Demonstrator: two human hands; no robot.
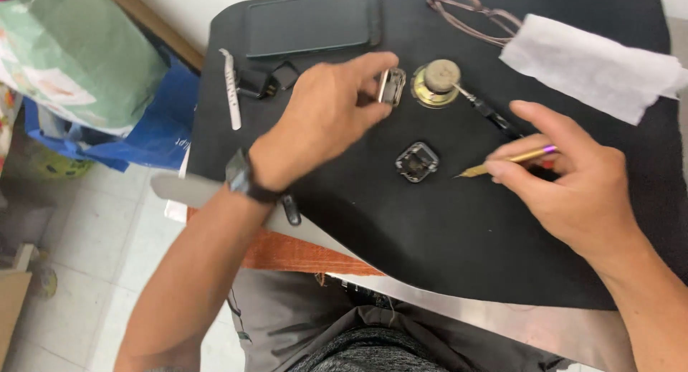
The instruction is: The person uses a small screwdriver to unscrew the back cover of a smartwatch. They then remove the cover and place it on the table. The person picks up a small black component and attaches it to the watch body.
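Hands (322,121) on metal part (392,85), tool (505,160)

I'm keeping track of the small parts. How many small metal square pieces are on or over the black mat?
2: one small metal frame pinched in the left hand, beside the round speaker; one dark square frame lying mid-mat. Others may hide under the hands.

A black mat (430,243) covers the counter. At its far edge lies a dark phone case (308,22), with thin-framed eyeglasses (473,13) to the right and a white tissue (591,67) beside them. A small round speaker (437,84) sits mid-mat, a square metal frame (417,161) nearer. White tweezers (231,92) lie at the left by 2 small black parts (266,79). A blue bag (154,125) rests on the floor.
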